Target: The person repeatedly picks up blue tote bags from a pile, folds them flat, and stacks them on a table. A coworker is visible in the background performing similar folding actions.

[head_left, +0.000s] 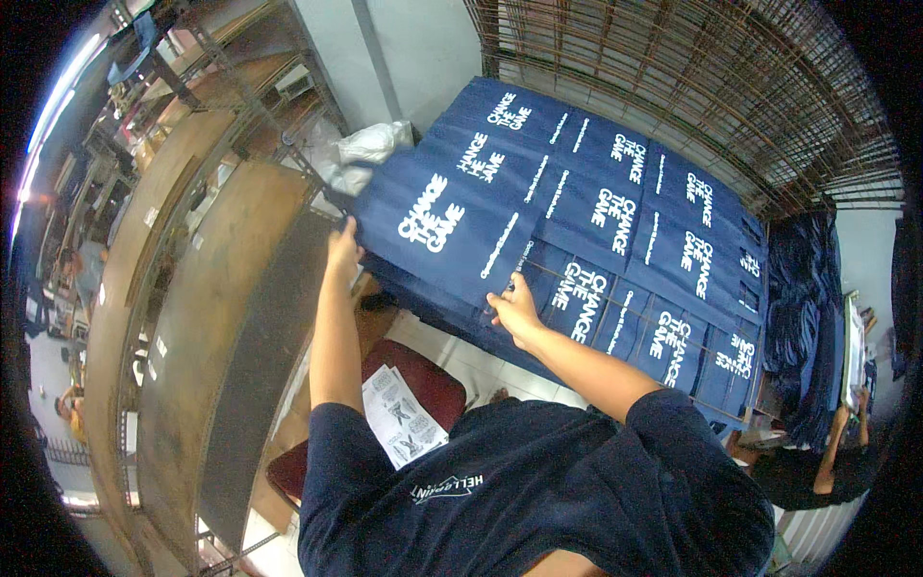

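Observation:
Both my arms reach forward over a broad layer of navy fabric pieces with white printed lettering. A navy printed fabric panel [471, 216] lies at the near left of this layer, over other pieces. My left hand [344, 246] is closed on its near left corner. At its near right corner, my right hand [516, 310] pinches the edge between thumb and fingers. More navy printed pieces [635, 260] lie side by side and overlapping to the right and beyond, on thin wire bars that show between some of them.
Rusty wire racks [663, 67] rise behind the fabric. Long wooden boards [221, 240] run along the left. White plastic bags [373, 144] sit by the wall. Near me, a dark red chair [433, 370] bears printed paper sheets [399, 413]. At right are hanging dark cloths [803, 308] and another person's arm [835, 447].

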Tool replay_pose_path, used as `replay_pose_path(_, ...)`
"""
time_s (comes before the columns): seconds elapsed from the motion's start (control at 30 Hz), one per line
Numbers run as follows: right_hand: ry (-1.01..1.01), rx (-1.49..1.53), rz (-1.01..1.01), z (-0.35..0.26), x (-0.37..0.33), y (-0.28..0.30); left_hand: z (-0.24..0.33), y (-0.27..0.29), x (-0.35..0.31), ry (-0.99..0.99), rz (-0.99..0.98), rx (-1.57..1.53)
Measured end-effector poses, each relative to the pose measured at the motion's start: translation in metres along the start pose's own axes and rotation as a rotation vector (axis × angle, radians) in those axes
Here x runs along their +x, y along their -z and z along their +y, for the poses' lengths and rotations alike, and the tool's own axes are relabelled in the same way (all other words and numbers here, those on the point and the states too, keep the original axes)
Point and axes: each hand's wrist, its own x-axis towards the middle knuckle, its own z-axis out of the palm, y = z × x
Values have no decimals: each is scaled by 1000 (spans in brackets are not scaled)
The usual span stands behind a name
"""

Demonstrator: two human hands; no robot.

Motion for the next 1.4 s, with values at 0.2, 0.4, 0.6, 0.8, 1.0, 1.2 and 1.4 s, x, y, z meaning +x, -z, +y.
replay_pose_path(0.2, -106, -26, -4, 5, 1, 2, -19, -8, -16, 103, 57, -59)
replay_pose_path(0.4, -102, -12, 20, 7, -1, 3, -37, 6, 1, -44, -55, -47)
replay_pose_path(0.6, -111, -2, 30, 5, 0, 7, -45, 8, 3, -62, -11, -55)
replay_pose_path(0.8, -105, -6, 17, 10, 8, 9, -27, -3, -17, -36, 24, -39)
replay_pose_path(1.0, -70, -32, 32, 14, 12, 7, -47, 13, 11, -84, 24, -27)
replay_pose_path(1.2, -63, -42, 39, 15, 10, 9, -45, 12, 8, -87, -23, -65)
replay_pose_path(1.4, -55, -25, 12, 14, 10, 14, -43, 10, 3, -78, -22, -68)
